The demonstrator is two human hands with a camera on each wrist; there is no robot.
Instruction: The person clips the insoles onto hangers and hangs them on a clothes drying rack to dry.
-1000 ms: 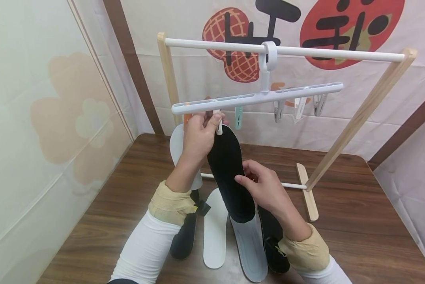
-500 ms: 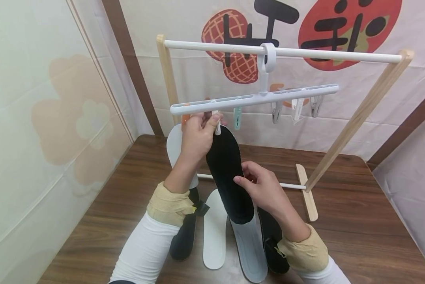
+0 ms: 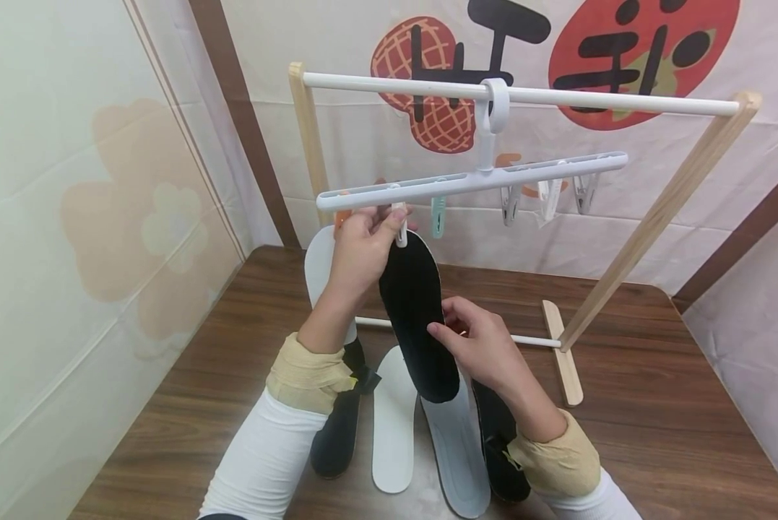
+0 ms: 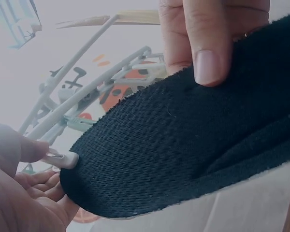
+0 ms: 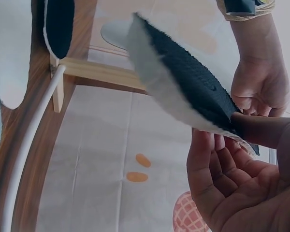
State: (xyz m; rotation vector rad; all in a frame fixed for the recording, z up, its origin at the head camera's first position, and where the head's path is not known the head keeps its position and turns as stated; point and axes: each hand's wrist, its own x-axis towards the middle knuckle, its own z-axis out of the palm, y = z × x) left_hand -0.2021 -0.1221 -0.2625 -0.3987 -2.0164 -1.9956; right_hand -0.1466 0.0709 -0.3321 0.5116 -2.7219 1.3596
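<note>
A black insole with a pale underside hangs slanted below a white hanger. My left hand pinches a white clip, whose tip lies over the insole's upper end. Lower down, my right hand holds the insole by its side edge, thumb on the dark face and fingers against the light underside, as the right wrist view shows. Behind my left hand, a light grey insole hangs under an orange clip, partly covered by the hand.
Several more insoles lie on the wooden table: a white one, a grey one and dark ones at either side. The hanger hooks over a wooden rack's white rail. A green clip and several whitish clips dangle from it.
Both hands keep their hold in almost the same place. The black insole's lower end has shifted slightly up and left.
</note>
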